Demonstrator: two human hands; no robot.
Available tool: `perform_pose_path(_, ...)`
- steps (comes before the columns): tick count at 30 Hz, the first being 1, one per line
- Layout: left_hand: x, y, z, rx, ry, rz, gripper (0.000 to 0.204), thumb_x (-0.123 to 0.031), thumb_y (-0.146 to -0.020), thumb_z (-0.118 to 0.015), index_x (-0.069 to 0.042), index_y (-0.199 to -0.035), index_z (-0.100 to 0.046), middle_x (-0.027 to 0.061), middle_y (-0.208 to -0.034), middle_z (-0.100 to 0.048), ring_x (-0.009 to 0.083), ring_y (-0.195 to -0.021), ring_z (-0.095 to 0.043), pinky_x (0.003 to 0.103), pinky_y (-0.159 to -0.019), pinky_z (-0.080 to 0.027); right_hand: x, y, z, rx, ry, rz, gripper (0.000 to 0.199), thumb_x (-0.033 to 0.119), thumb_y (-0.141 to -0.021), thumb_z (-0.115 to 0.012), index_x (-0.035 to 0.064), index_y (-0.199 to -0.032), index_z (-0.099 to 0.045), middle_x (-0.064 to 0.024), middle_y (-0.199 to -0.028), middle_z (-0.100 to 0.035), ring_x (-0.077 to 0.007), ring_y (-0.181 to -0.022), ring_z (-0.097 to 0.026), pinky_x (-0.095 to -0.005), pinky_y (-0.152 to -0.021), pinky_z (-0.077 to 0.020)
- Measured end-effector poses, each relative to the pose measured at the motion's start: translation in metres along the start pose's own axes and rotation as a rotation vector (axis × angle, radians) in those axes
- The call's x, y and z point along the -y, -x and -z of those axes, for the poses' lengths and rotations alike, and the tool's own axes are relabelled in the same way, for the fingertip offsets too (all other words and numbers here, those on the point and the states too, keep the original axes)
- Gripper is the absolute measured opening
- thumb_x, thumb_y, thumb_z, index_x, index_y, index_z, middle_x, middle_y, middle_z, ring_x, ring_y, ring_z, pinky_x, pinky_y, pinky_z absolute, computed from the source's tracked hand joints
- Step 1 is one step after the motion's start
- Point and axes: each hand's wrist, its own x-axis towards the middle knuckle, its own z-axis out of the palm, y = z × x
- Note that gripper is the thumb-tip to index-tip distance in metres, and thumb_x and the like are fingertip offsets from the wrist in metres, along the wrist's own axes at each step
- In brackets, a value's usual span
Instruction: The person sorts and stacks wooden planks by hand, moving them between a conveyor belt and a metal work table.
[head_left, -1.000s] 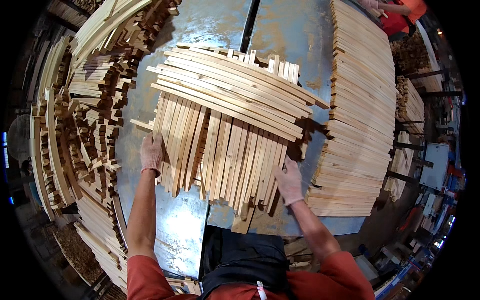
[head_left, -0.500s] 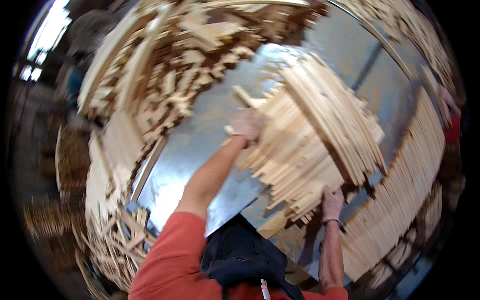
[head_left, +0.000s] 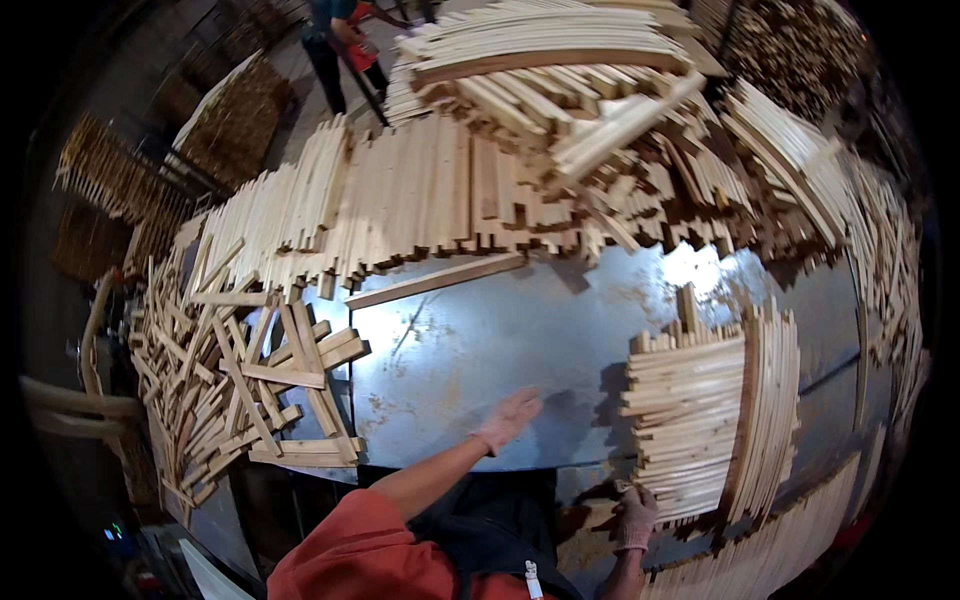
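Observation:
My left hand (head_left: 510, 420), in a pale glove, hangs over the bare metal tabletop (head_left: 440, 400) with its fingers stretched out and nothing in them. At the near left corner of a stack of pale wood strips (head_left: 685, 430) is my right hand (head_left: 636, 520), also gloved. Its fingers are curled together beside the strip ends; what lies between them is too small to make out. Uneven strip ends face left on this stack. Along its right side more strips (head_left: 772, 410) stand on a higher layer.
Long rows of wood strips (head_left: 400, 195) line the table's far side. Loose short pieces (head_left: 240, 370) lie jumbled at the left, and a single batten (head_left: 435, 280) lies near the far row. Another strip row (head_left: 770, 550) is at the near right. Someone (head_left: 345, 45) stands beyond the table.
The view has swung left. My left hand has come off the strip stack and is now over bare metal. My right hand stays by the stack's near end.

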Motion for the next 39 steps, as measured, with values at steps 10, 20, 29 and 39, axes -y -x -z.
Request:
perform_pose_path(10, 0.151, 0.047, 0.378, -0.805, 0.206, 0.039, 0.058, -0.033, -0.104, -0.066, 0.003, -0.149, -0.057, 0.025, -0.138, -0.069, 0.0379, -0.128, -0.066, 0.041, -0.114, -0.05, 0.143, 0.063, -0.359, 0.752, 0.885, 0.652, 0.046, 0.038, -0.101, -0.063, 0.0016, -0.126, -0.072, -0.021, -0.12, -0.074, -0.0368, -0.111, -0.07, -0.0424, -0.099, -0.0527)
perform_pose_path(20, 0.196, 0.028, 0.627, -1.067, -0.27, 0.406, 0.078, -0.03, -0.092, -0.078, 0.004, -0.155, -0.048, 0.0314, -0.143, -0.063, 0.0462, -0.134, -0.06, 0.048, -0.115, -0.049, 0.166, 0.071, -0.711, 1.253, 1.337, 1.406, 0.031, 0.027, -0.106, -0.057, 0.0028, -0.117, -0.073, -0.0245, -0.134, -0.07, -0.0417, -0.123, -0.066, -0.0459, -0.109, -0.0523)
perform_pose_path(29, 0.252, -0.041, 0.781, -0.895, -0.528, 0.384, 0.09, -0.024, -0.08, -0.077, 0.0, -0.16, -0.042, 0.0277, -0.143, -0.063, 0.0431, -0.133, -0.061, 0.048, -0.113, -0.05, 0.277, 0.117, -0.927, 1.07, 0.41, 0.923, 0.075, 0.041, -0.099, -0.067, -0.0072, -0.154, -0.049, -0.0285, -0.161, -0.049, -0.0374, -0.153, -0.044, -0.0388, -0.131, -0.0282)
perform_pose_path(39, 0.221, -0.057, 0.795, -0.808, -0.606, 0.34, 0.059, -0.008, -0.079, -0.077, 0.003, -0.133, -0.054, 0.0271, -0.135, -0.06, 0.0454, -0.126, -0.059, 0.047, -0.112, -0.048, 0.278, 0.139, -0.983, 0.818, 0.67, 0.798, 0.109, 0.06, -0.094, -0.068, -0.0076, -0.168, -0.024, -0.0304, -0.172, -0.033, -0.0427, -0.161, -0.03, -0.0414, -0.133, -0.0244)
